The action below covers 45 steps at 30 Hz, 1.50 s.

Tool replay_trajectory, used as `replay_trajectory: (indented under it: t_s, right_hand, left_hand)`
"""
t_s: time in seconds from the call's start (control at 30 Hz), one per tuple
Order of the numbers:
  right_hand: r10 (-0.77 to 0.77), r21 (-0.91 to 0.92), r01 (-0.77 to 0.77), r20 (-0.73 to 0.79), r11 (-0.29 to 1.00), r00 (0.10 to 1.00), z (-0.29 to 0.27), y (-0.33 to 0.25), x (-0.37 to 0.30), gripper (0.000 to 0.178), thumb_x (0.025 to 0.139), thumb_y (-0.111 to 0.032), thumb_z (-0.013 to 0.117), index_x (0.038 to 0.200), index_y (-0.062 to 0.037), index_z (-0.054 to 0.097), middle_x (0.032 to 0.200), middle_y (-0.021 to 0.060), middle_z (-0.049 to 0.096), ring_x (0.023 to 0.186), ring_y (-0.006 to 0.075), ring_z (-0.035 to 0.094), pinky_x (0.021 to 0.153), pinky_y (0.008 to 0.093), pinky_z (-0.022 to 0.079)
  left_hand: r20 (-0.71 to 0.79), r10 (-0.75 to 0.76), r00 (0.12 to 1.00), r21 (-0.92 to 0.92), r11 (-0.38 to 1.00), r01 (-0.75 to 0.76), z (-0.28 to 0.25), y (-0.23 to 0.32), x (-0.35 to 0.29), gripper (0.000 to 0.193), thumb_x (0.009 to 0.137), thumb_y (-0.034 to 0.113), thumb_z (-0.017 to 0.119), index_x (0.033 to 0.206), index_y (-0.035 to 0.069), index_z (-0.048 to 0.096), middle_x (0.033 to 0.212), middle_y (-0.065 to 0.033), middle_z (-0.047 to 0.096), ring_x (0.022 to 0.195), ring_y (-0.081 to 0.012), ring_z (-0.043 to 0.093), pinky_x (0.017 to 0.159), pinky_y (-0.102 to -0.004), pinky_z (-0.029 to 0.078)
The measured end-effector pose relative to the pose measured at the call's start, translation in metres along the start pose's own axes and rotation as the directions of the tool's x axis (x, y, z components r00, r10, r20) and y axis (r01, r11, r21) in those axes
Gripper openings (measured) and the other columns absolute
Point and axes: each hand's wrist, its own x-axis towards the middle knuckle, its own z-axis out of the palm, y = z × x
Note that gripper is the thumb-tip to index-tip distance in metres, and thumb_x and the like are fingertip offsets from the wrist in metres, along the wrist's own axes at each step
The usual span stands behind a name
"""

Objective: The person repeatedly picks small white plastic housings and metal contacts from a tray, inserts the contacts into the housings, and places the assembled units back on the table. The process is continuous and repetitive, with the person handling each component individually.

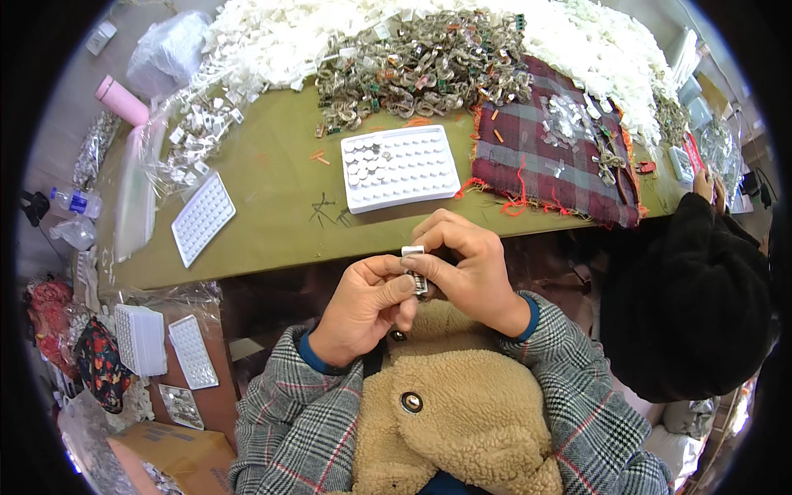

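Observation:
In front of my chest, just off the table's near edge, both hands meet on a small white plastic casing with a shiny metallic part below it. My left hand is closed, its thumb and fingertips pinching the lower, metallic end. From above, my right hand is closed too, gripping the white end between thumb and bent fingers. Fingertips hide much of the piece, so I cannot tell its inner parts. Beyond the hands lies a white tray with rows of round spots, its left part bearing several silvery discs.
A green table carries a heap of tangled strips with small circuit boards, white plastic pieces, plaid cloth and a second tray. Stacked trays stand lower left. A person in black works at right.

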Motion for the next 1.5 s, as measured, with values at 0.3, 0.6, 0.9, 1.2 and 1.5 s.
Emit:
replay_trajectory:
  t_s: [0.3,0.6,0.9,1.2,1.5]
  right_hand:
    - [-0.512,-0.24,0.543,0.183,0.805,0.839,0.002,0.003,0.014,0.034,0.069,-0.004,0.079,0.1,0.0015,0.067,0.102,0.0132,0.063,0.076,0.0248,0.06,0.066,0.0355,0.048]
    - [-0.738,-0.432,0.733,0.195,0.526,0.645,0.003,0.007,0.017,0.027,0.072,-0.008,0.078,0.089,0.0082,0.064,0.095,0.0166,0.065,0.064,0.0214,0.057,0.059,0.0353,0.047]
    - [-0.169,-0.478,-0.074,-0.446,0.875,0.879,-0.116,0.03,0.021,0.006,0.081,0.002,0.067,0.087,0.0014,0.066,0.085,0.015,0.064,0.073,0.0298,0.063,0.066,0.0363,0.051]
    - [-0.127,-0.542,-0.178,-0.479,0.821,0.869,-0.159,0.066,0.012,0.006,0.082,-0.001,0.066,0.087,0.0025,0.067,0.085,0.018,0.062,0.078,0.0356,0.063,0.07,0.0396,0.05]
    - [-0.181,-0.748,-0.108,-0.294,0.655,0.938,-0.147,0.042,0.055,0.012,0.086,-0.001,0.065,0.095,0.0024,0.07,0.081,0.0137,0.063,0.07,0.026,0.061,0.064,0.033,0.046]
  left_hand:
    - [0.143,0.001,0.99,-0.418,0.907,0.06,-0.022,0.004,0.006,0.027,0.095,0.018,0.065,0.115,-0.001,0.062,0.09,-0.0012,0.064,0.057,-0.0013,0.048,0.052,-0.0131,0.044]
    - [-0.002,-0.035,0.999,-0.095,0.995,0.034,-0.006,0.013,0.0,0.023,0.103,0.031,0.051,0.1,0.008,0.054,0.078,0.0063,0.05,0.053,0.0002,0.039,0.054,-0.015,0.037]
    - [0.2,0.011,0.98,-0.307,0.95,0.052,-0.016,0.006,0.016,0.021,0.091,0.012,0.069,0.107,0.003,0.059,0.099,-0.0208,0.067,0.053,-0.0093,0.05,0.048,-0.0215,0.043]
    - [0.002,-0.016,1.0,-0.158,0.987,0.017,-0.003,0.001,0.024,0.026,0.093,0.025,0.068,0.103,0.005,0.056,0.087,-0.0091,0.065,0.05,-0.0058,0.045,0.044,-0.018,0.035]
    - [0.058,-0.092,0.994,-0.201,0.974,0.102,0.006,-0.001,0.031,0.013,0.094,0.009,0.061,0.105,0.002,0.06,0.088,-0.0158,0.068,0.054,-0.0085,0.05,0.049,-0.0207,0.04]
